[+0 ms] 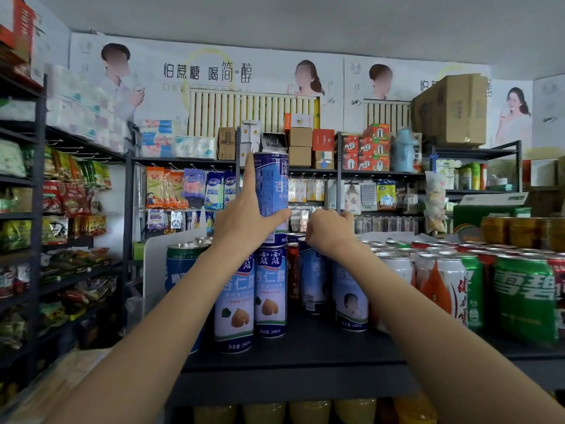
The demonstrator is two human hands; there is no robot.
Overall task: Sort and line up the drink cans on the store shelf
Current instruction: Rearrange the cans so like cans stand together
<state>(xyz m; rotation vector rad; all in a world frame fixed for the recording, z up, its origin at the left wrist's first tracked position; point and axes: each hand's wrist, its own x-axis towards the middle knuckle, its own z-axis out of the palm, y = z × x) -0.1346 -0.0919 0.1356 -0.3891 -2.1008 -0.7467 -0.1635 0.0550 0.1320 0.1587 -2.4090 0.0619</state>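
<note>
My left hand (pixel 241 221) holds a tall blue and white can (pixel 272 185) upright on top of another blue can (pixel 270 295). The thumb crosses the can's front and the index finger points up along its left side. A matching can (pixel 234 307) stands just left of the lower one on the dark shelf (pixel 305 353). My right hand (pixel 330 234) is curled over the top of a blue can (pixel 315 276) further back. One more blue can (pixel 351 298) stands right of it, partly behind my right forearm.
A green-topped blue can (pixel 182 267) and a white divider (pixel 153 270) stand at the left. To the right are white and orange cans (pixel 443 289), green cans (pixel 526 295) and several red-topped ones. Snack racks fill the left aisle; yellow bottles sit on the shelf below.
</note>
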